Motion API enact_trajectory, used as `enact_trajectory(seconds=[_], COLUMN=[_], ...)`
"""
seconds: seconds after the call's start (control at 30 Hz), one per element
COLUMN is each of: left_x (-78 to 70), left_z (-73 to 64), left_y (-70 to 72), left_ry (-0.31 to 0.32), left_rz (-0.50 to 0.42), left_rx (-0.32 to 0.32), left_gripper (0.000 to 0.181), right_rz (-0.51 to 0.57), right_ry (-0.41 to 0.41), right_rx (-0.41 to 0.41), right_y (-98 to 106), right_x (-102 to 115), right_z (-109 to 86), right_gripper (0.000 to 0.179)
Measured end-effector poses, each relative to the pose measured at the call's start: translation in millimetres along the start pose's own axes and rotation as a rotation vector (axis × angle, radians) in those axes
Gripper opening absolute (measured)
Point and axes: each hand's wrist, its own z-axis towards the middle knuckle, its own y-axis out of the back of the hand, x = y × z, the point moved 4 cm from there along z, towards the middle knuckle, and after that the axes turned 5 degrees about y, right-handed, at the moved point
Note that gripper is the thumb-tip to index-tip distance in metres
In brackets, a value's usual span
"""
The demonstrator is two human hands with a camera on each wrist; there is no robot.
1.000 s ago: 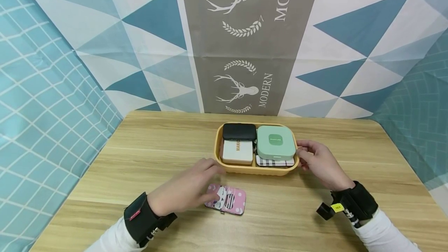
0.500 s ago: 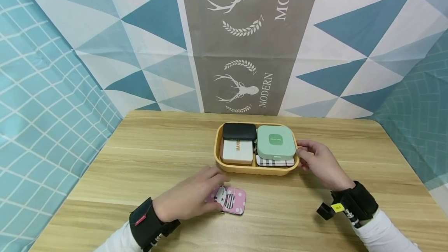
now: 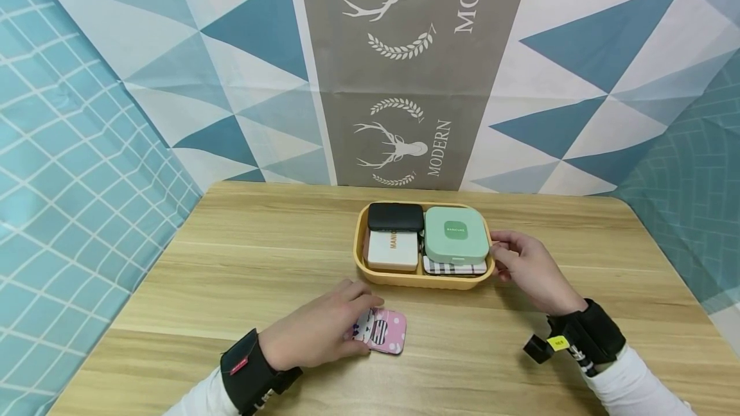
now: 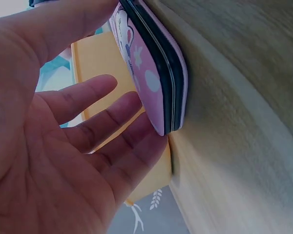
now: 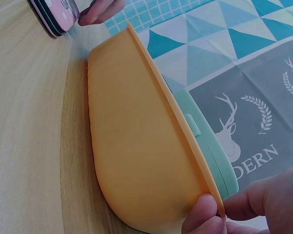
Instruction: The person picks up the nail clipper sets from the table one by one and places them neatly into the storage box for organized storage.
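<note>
A small pink case [image 3: 388, 331] with a cat print and white dots lies flat on the table in the head view. My left hand [image 3: 324, 327] spans it, thumb along the near edge and fingers along the far one. In the left wrist view, fingertips [image 4: 154, 134] meet the dark-edged side of the case. My right hand [image 3: 528, 268] pinches the right rim of a yellow basket [image 3: 416, 280] between thumb and fingers. Inside the basket sit a mint-green case [image 3: 457, 236], a black case [image 3: 396, 217], a white box [image 3: 393, 250] and a plaid case [image 3: 453, 268].
The wooden table [image 3: 243, 262] carries the basket near its back edge. Behind it hangs a patterned cloth [image 3: 399, 82] with deer and triangles. Blue tiled-pattern cloth [image 3: 75, 165] covers the left side.
My left hand has slid right and slightly toward me over the pink case, its thumb and fingers now at opposite edges. My right hand and the basket have stayed put.
</note>
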Motion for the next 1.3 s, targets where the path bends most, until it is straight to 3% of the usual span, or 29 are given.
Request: enact_trajectory(seconds=[0.63,1.3], left_x=[3.8,9.1], left_z=[-0.9,-1.5], left_y=[-1.3,-0.5], left_ry=[-0.002,0.029], left_rz=[0.035,-0.009], left_rx=[0.019,0.067], left_gripper=[0.061,0.062], right_rz=[-0.007,-0.005], right_ry=[0.002,0.011], right_rx=[0.0,-0.002], right_y=[0.3,1.2], right_x=[-1.8,0.7], right_z=[1.7,0.5], right_gripper=[0.047,0.047])
